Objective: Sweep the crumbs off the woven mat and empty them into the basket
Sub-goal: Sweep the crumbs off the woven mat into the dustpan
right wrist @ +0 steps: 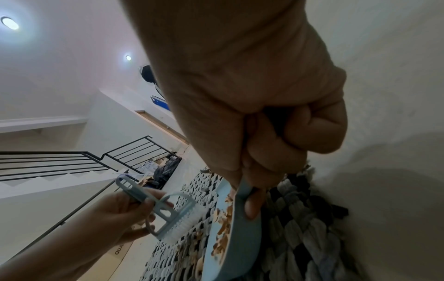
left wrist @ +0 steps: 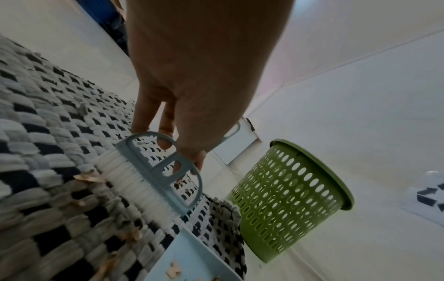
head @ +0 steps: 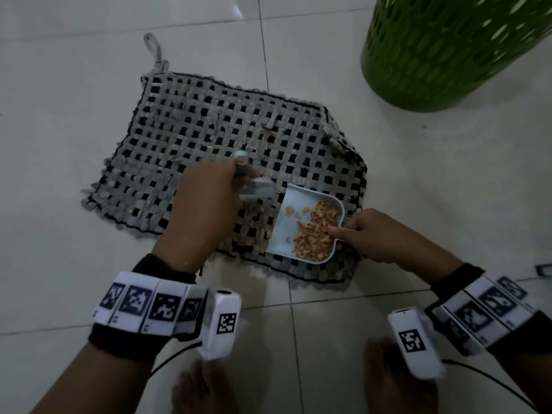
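A grey and black woven mat (head: 185, 135) lies on the white tiled floor. My left hand (head: 206, 204) grips a small blue-grey brush (left wrist: 158, 171) with white bristles, held over the mat just left of the dustpan. My right hand (head: 367, 234) pinches the back edge of a light blue dustpan (head: 286, 231), whose open side faces the brush. A heap of orange crumbs (head: 316, 231) fills the pan. A few crumbs (head: 257, 225) lie on the mat by the pan's mouth. The green perforated basket (head: 454, 52) stands at the far right, beyond the mat.
White floor tiles (head: 74, 85) surround the mat. A single crumb (head: 424, 126) lies on the floor near the basket. My feet (head: 397, 380) show at the bottom edge. In the right wrist view a black stair railing (right wrist: 72, 161) stands far off.
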Available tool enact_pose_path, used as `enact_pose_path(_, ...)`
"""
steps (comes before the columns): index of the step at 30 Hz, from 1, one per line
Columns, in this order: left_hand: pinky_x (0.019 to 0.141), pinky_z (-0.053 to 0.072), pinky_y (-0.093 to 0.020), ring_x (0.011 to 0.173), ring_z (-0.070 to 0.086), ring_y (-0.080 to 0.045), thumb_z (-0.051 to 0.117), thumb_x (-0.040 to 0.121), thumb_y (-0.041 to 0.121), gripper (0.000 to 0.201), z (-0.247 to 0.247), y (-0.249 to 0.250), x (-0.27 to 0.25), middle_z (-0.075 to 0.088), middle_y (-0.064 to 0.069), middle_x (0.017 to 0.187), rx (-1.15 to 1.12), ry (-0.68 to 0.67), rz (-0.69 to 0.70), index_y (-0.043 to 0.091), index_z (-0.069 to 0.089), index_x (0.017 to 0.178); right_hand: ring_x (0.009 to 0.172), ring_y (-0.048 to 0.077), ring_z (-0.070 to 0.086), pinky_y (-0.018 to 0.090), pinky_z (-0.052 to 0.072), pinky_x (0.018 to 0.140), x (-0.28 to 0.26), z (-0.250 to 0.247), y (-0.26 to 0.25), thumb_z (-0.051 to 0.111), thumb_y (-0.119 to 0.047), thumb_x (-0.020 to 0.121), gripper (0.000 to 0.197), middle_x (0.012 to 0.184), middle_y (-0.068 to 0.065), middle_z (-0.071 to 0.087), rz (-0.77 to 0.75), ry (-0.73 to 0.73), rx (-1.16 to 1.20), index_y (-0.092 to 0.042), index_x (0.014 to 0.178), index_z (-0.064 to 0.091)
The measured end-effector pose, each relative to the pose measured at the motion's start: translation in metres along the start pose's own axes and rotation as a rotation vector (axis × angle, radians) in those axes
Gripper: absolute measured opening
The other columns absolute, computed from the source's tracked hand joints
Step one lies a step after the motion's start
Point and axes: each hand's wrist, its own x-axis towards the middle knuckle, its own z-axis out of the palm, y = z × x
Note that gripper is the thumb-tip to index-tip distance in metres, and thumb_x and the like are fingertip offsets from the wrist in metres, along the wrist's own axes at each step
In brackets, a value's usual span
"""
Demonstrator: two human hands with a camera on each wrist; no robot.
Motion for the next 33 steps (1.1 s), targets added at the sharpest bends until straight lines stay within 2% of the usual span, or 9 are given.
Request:
enact_pose_path(4, 0.07, 0.048, -0.036, 0.09, 0.058, -0.025, 0.051, 0.097, 0.002, 0.034, 0.008, -0.003, 0.007, 0.072, -0.002, 0.097, -0.006, 0.117, -0.016, 0.026, 0.07, 0.112, 0.03, 0.01, 0.032, 0.021, 0.028, 0.042, -0.001, 0.001, -0.001, 0.058, -0.044, 0.092, 0.05, 0.045, 0.005, 0.047, -0.009, 0.006, -0.005, -0.012, 0.054, 0.062)
enact_pose_path(8, 0.071, 0.051, -0.039, 0.088, 0.059, -0.027, 0.055, 0.089, -0.004, 0.044, 0.02, 0.001, -0.005, 0.072, -0.003, 0.097, 0.047, 0.043, -0.028, 0.027, 0.068, 0.116, 0.03, 0.009, 0.032, 0.021, 0.028, 0.041, -0.001, 0.0, -0.001, 0.057, -0.044, 0.092, 0.048, 0.045, 0.005, 0.047, -0.019, 0.006, -0.004, -0.015, 0.054, 0.065)
enact_pose_path(11, 0.067, 0.052, -0.03, 0.08, 0.061, -0.017, 0.056, 0.091, -0.002, 0.037, 0.016, 0.0, -0.018, 0.073, -0.004, 0.098, -0.054, 0.015, -0.036, 0.022, 0.07, 0.116, 0.031, 0.007, 0.034, 0.021, 0.03, 0.043, -0.002, 0.0, -0.001, 0.057, -0.044, 0.092, 0.047, 0.046, 0.004, 0.049, -0.032, 0.011, -0.022, -0.021, 0.051, 0.062)
enact_pose_path(14, 0.053, 0.032, -0.006, 0.062, 0.052, -0.003, 0.055, 0.098, 0.009, 0.026, -0.001, -0.012, -0.026, 0.073, -0.003, 0.09, -0.06, 0.115, -0.124, 0.017, 0.07, 0.118, 0.028, 0.004, 0.036, 0.021, 0.032, 0.044, -0.001, -0.001, -0.001, 0.057, -0.044, 0.091, 0.045, 0.045, 0.002, 0.05, -0.036, 0.015, -0.039, -0.02, 0.055, 0.066)
enact_pose_path(17, 0.045, 0.019, -0.013, 0.046, 0.034, -0.002, 0.045, 0.106, 0.025, 0.03, -0.013, -0.017, -0.033, 0.043, 0.011, 0.056, 0.057, 0.249, -0.17, 0.012, 0.065, 0.089, 0.027, 0.005, 0.036, 0.02, 0.032, 0.042, 0.0, -0.006, -0.003, 0.058, -0.044, 0.091, 0.044, 0.044, 0.002, 0.049, -0.023, -0.007, -0.046, -0.013, 0.063, 0.07)
enact_pose_path(19, 0.045, 0.012, -0.015, 0.044, 0.026, 0.0, 0.042, 0.108, 0.024, 0.032, -0.009, -0.016, -0.036, 0.031, 0.012, 0.054, 0.128, 0.242, -0.173, 0.015, 0.054, 0.079, 0.029, 0.007, 0.036, 0.019, 0.031, 0.04, -0.001, -0.01, -0.005, 0.057, -0.044, 0.092, 0.044, 0.044, 0.003, 0.048, -0.021, -0.026, -0.06, -0.009, 0.069, 0.072)
enact_pose_path(25, 0.048, 0.033, -0.026, 0.058, 0.043, -0.015, 0.05, 0.103, 0.019, 0.018, 0.028, 0.019, -0.038, 0.059, -0.002, 0.071, 0.209, 0.034, -0.097, 0.01, 0.064, 0.111, 0.028, 0.006, 0.035, 0.017, 0.029, 0.036, -0.002, -0.014, -0.007, 0.056, -0.043, 0.093, 0.045, 0.043, 0.002, 0.046, -0.029, -0.032, -0.094, -0.011, 0.064, 0.07)
enact_pose_path(29, 0.048, 0.025, -0.021, 0.053, 0.031, -0.011, 0.071, 0.088, 0.007, 0.008, 0.039, 0.054, -0.042, 0.059, -0.004, 0.061, 0.096, 0.038, 0.035, 0.007, 0.066, 0.083, 0.033, 0.01, 0.029, 0.022, 0.026, 0.042, -0.003, -0.011, -0.006, 0.057, -0.043, 0.092, 0.049, 0.047, 0.006, 0.041, -0.024, -0.016, -0.096, -0.002, 0.067, 0.066)
enact_pose_path(33, 0.04, 0.017, -0.016, 0.037, 0.028, -0.005, 0.048, 0.106, 0.025, 0.038, 0.026, 0.048, -0.038, 0.039, 0.011, 0.049, -0.079, 0.13, -0.043, 0.014, 0.056, 0.07, 0.033, 0.01, 0.031, 0.02, 0.028, 0.04, -0.004, -0.01, -0.003, 0.057, -0.044, 0.092, 0.051, 0.048, 0.006, 0.044, -0.007, -0.02, -0.075, 0.002, 0.07, 0.067)
